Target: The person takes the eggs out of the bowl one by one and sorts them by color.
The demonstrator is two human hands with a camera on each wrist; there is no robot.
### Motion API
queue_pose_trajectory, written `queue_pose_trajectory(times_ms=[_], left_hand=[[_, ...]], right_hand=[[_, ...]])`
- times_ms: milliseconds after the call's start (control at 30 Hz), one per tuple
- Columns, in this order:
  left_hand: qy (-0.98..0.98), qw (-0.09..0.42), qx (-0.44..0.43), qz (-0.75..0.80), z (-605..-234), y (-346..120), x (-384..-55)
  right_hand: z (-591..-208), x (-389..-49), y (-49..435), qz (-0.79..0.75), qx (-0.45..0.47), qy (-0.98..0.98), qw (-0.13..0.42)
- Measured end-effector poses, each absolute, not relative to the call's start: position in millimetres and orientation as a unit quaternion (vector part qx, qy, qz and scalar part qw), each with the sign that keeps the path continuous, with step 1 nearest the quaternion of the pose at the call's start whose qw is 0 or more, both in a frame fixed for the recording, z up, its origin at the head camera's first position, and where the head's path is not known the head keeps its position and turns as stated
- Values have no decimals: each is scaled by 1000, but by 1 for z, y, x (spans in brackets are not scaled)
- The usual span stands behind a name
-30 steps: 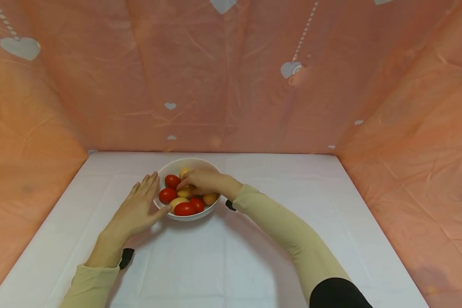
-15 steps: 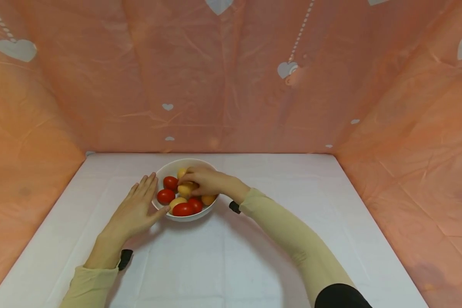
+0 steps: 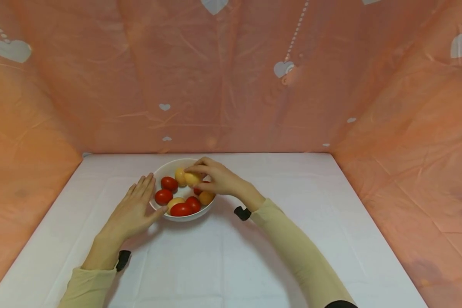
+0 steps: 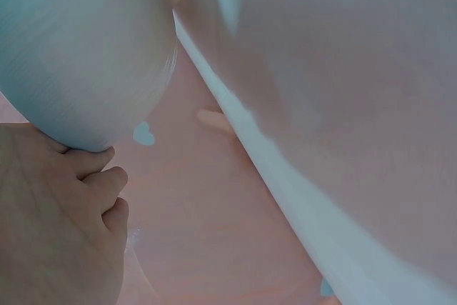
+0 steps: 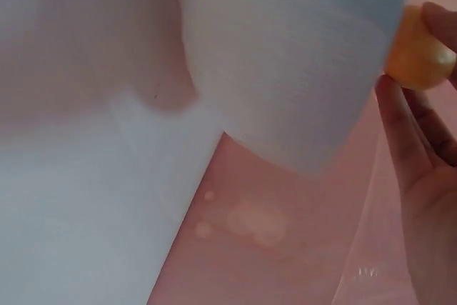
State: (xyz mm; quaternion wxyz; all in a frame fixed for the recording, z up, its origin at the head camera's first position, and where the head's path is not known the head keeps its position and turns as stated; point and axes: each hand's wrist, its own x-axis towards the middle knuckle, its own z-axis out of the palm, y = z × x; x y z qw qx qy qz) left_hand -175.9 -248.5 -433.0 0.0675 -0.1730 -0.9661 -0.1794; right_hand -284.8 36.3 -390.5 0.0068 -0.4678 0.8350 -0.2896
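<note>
A white bowl (image 3: 158, 172) stands at the back of the table, left of the middle. Several red tomatoes (image 3: 164, 197) and yellow, egg-shaped tomatoes (image 3: 176, 203) lie in it. My right hand (image 3: 225, 179) reaches over the bowl's right side and pinches a yellow tomato (image 3: 192, 179) between thumb and fingers. The right wrist view shows this yellow tomato (image 5: 420, 51) at the fingertips, beside the bowl's wall (image 5: 300, 55). My left hand (image 3: 132, 211) lies along the bowl's left side with straight fingers, its thumb at the front rim. A red tomato is partly hidden under my right hand.
A white cloth (image 3: 177, 261) covers the table. Orange-pink curtains (image 3: 223, 98) with pale hearts enclose it at the back and both sides, close behind the bowl.
My right hand has taken hold of the yellow tomato in the bowl's middle and raised it, moving back and right. A red tomato beneath has come into view. My left hand stays at the bowl.
</note>
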Motion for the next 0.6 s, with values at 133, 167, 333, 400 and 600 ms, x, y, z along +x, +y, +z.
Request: queue_pose_trajectory(times_ms=[133,167,333,400,600], left_hand=[[-966,68,-172,-179,-433,-248,-176],[-966,68,-172,-178,-433,-248,-176],[-967,67,-171,-175,-433,-248,-176],[-968,64,-169,-175,-432,-248,-176],[-969,56,-168,-173,-433,-247,-175]], right_hand=[[-391,-279,49,-358,-441,823,-24],[-391,-278,52,-375,-436,817,-32],[-401,-276,67,-438,-405,797,-88],[-406,-276,73,-454,-381,798,-109],[-418,-279,91,-486,-300,809,-139]])
